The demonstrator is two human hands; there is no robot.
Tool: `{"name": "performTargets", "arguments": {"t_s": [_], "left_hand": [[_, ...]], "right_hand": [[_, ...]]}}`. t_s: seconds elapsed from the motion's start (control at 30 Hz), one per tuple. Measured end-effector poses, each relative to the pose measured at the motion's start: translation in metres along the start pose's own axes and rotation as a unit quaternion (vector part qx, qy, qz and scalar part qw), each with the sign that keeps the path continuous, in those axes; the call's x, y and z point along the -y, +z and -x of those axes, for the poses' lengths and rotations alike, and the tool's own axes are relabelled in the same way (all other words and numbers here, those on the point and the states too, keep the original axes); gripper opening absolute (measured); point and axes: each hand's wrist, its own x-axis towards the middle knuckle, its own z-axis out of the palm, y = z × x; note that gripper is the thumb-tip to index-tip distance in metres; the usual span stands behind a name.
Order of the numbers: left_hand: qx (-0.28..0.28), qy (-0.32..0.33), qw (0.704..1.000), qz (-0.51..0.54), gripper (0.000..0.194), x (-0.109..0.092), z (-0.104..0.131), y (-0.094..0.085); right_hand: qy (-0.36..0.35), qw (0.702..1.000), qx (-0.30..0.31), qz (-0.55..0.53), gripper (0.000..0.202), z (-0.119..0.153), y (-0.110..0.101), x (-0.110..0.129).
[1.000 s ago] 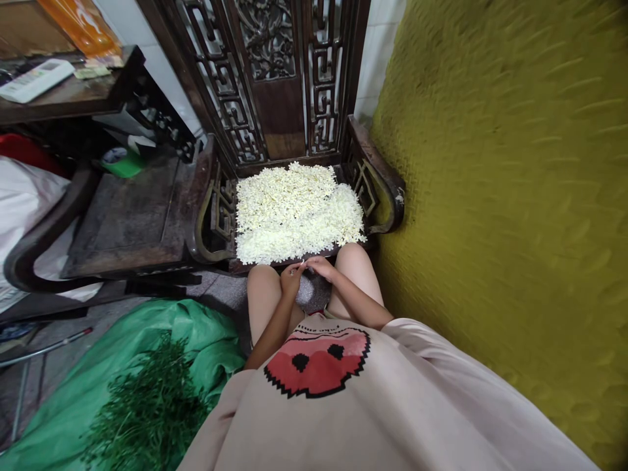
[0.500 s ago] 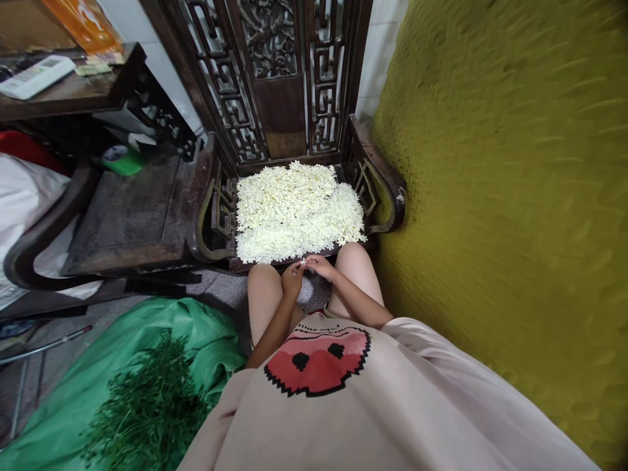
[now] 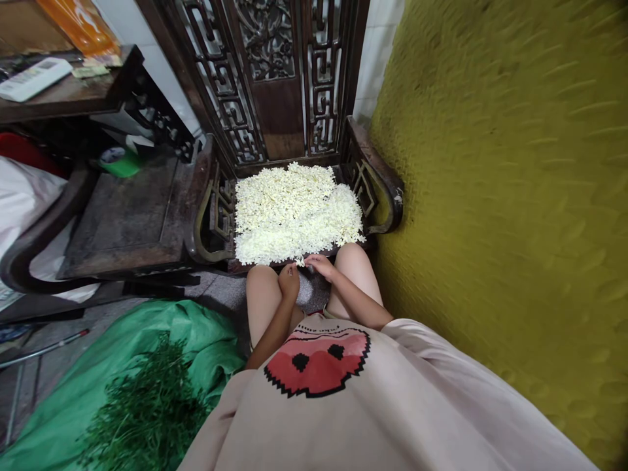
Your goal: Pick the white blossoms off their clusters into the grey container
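**At the chair's front edge, both hands meet by the blossoms**

At the near rim of the carved wooden chair (image 3: 377,176), the heap of white blossoms (image 3: 297,210) fills the seat, just beyond the knees. The right hand (image 3: 321,265) is the nearer, its fingers stretched to the heap's edge. The left hand (image 3: 288,280) sits curled beside it; whether either pinches a blossom cannot be told. Green stems (image 3: 147,412) lie on a green sheet (image 3: 206,330), lower left.

The flowers (image 3: 297,212) lie heaped on the chair (image 3: 377,176) seat, just ahead of both hands; a pile of stems (image 3: 147,409), perhaps, lies on the sheet (image 3: 98,366) lower left.
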Motion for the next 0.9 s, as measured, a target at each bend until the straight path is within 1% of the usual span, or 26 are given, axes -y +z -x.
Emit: {"name": "performTargets", "arguments": {"t_s": [0.13,0.23,0.4,0.57,0.67,0.9], "left_hand": [[0.0,-0.005,1.0,0.019,0.028,-0.002,0.0006,-0.0008],[0.012,-0.01,0.999,0.035,0.026,-0.0043,0.0019,-0.0013],[0.014,-0.023,0.999,0.039,0.021,-0.0061,0.0022,-0.0014],[0.002,-0.021,0.999,0.029,0.02,-0.0059,0.0018,-0.0012],[-0.01,-0.025,0.999,0.031,0.021,-0.0042,0.0008,-0.0004],[0.026,-0.033,0.997,0.066,0.021,0.0022,-0.0024,0.0019]], "right_hand": [[0.025,0.998,-0.037,-0.045,0.025,0.0001,-0.0023,0.0047],[0.027,0.998,-0.037,-0.043,0.026,0.0017,-0.0019,0.0076],[0.014,1.0,-0.011,-0.022,0.022,0.003,-0.0001,0.0078],[0.049,0.999,0.001,-0.017,0.02,0.0014,-0.0004,0.0059],[0.056,0.998,0.008,-0.023,0.02,0.0026,0.0001,0.0058],[0.033,0.996,0.063,-0.046,0.019,0.0088,0.0016,0.0089]]}}
